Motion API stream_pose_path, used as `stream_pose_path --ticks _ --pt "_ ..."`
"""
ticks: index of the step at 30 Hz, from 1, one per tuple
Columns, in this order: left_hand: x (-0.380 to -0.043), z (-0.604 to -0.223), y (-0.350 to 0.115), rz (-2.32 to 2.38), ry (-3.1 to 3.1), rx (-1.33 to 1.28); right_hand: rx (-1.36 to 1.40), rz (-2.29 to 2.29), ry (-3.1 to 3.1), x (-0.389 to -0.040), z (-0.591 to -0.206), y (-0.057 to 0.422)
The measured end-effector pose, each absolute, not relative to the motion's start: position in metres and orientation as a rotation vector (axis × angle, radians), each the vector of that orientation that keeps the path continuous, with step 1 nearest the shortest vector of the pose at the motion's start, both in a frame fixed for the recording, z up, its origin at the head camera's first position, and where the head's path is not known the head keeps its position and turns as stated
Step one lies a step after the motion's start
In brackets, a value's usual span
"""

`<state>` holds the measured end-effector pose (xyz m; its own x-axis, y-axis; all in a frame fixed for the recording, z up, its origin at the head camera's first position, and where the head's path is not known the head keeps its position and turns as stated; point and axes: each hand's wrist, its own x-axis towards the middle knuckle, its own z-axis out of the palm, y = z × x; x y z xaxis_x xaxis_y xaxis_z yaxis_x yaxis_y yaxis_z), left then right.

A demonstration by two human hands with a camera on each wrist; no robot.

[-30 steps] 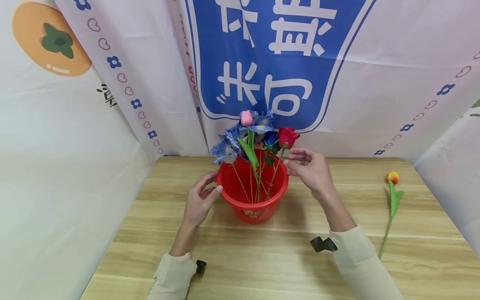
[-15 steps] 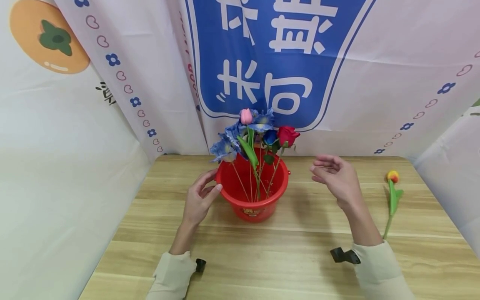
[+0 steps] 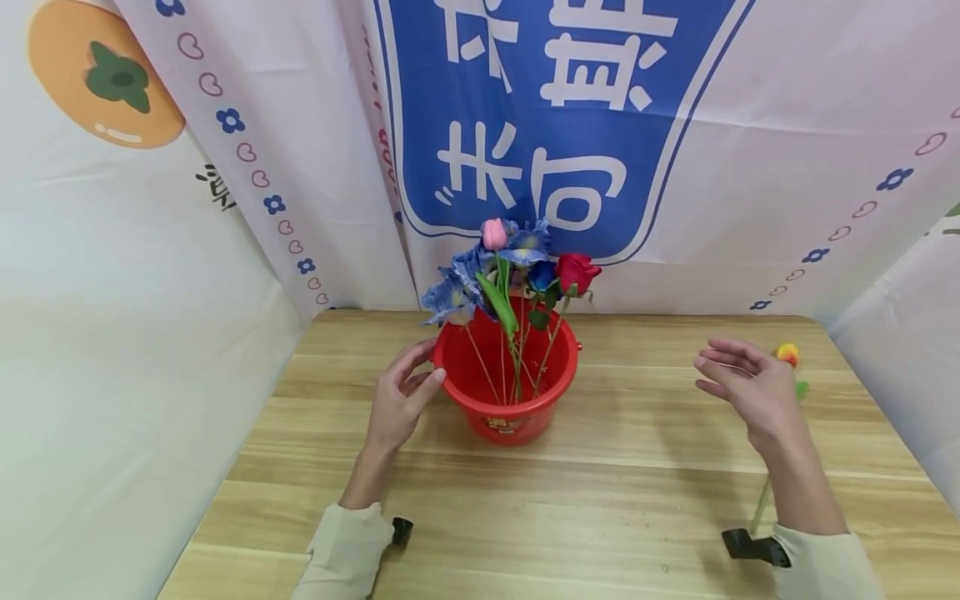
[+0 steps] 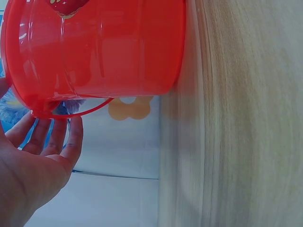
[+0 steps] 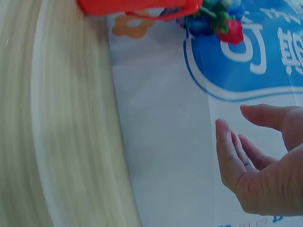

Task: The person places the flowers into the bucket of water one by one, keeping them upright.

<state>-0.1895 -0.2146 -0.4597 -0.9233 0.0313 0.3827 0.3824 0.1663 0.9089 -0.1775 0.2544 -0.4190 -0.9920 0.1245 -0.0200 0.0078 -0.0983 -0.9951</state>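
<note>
A red plastic bucket (image 3: 506, 421) stands on the table, holding several artificial flowers: blue irises (image 3: 453, 287), a pink tulip (image 3: 494, 234), a red rose (image 3: 577, 273) and a blue bloom. At its left rim, my left hand (image 3: 399, 402) touches the side with extended fingertips near the thin handle (image 4: 90, 111), thumb toward the front. My right hand (image 3: 750, 392) is in the air over the table's right part, fingers loosely bent and holding nothing. Partly hidden behind that hand and forearm lies a yellow-red tulip (image 3: 787, 355) with a green stem.
The wood-grain table (image 3: 570, 517) ends against a white cloth backdrop (image 3: 765, 167) with a blue printed sign (image 3: 540, 100). White cloth (image 3: 127, 350) also closes off the left side. Black wrist straps show at both cuffs.
My right hand has left the bucket's right rim and moved right, now overlapping the lying tulip in the head view. My left hand and the bucket have stayed put.
</note>
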Motion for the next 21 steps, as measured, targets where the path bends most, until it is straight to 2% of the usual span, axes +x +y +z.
stream_pose_path --ticks 21 --pt "-0.189 -0.459 -0.213 -1.839 -2.164 -0.39 -0.321 2.44 -1.864 -0.165 -0.449 0.352"
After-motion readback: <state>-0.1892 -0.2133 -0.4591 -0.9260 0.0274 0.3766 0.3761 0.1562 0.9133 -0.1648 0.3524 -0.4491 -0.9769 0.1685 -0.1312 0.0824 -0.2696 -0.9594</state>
